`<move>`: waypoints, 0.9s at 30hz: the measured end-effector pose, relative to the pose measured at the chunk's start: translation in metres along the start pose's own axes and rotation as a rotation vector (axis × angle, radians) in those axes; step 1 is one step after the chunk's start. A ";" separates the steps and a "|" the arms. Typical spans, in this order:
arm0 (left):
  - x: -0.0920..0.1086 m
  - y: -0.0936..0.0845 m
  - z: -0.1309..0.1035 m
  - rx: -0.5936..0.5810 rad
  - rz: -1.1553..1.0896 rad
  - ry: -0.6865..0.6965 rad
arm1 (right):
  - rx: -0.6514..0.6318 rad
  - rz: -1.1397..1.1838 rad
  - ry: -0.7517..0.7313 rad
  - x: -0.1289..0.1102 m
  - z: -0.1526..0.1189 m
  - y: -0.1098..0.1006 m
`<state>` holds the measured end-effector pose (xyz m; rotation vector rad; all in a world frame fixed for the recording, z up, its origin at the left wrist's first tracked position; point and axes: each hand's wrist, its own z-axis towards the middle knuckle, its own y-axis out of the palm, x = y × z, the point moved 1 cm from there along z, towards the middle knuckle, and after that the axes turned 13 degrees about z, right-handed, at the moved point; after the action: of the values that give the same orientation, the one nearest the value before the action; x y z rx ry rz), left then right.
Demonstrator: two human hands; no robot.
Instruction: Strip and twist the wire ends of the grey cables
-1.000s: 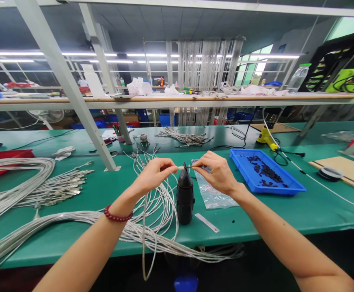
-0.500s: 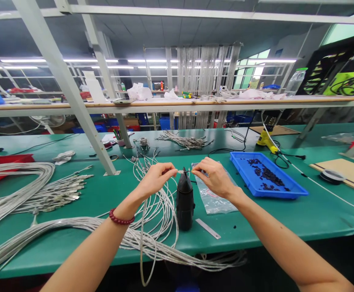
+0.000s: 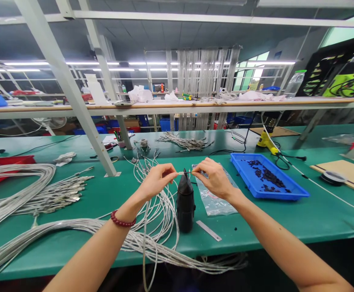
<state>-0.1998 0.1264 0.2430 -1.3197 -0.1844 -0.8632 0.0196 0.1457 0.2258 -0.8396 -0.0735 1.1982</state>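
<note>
My left hand (image 3: 161, 178) is closed in a pinch on the end of a white cable (image 3: 145, 247), which loops down past the bench edge. Opposite it, my right hand (image 3: 212, 177) pinches a thin dark piece too small to name. Between my fingertips, the cable's tip lies across the pointed top of an upright black tool (image 3: 185, 207) with a cone-shaped nozzle. Beside that tool is a small metal ruler-like strip (image 3: 209, 230). A clear plastic bag (image 3: 218, 202) lies partly behind my right hand.
A blue tray (image 3: 295, 194) of small black pieces stands to the right, near a yellow heat gun (image 3: 266, 141). Bundled white cables (image 3: 58, 227) cover the left and front of the green bench. A slanted white post (image 3: 73, 89) and a shelf (image 3: 165, 108) stand ahead.
Both hands stay pinched above the black tool's tip, nearly still. The view has shifted slightly, and the hanging cable loop sits a little lower and farther right.
</note>
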 end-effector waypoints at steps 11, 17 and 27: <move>-0.003 0.002 0.001 -0.005 0.025 -0.008 | -0.068 -0.047 0.003 0.000 0.000 -0.001; 0.002 0.002 0.000 0.008 -0.016 0.000 | -0.035 -0.030 0.010 -0.001 -0.001 -0.002; 0.005 -0.004 0.001 0.027 0.098 -0.002 | 0.004 -0.005 -0.001 -0.004 0.000 -0.004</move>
<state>-0.1983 0.1250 0.2491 -1.2937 -0.1316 -0.7738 0.0211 0.1419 0.2298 -0.8353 -0.0741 1.1941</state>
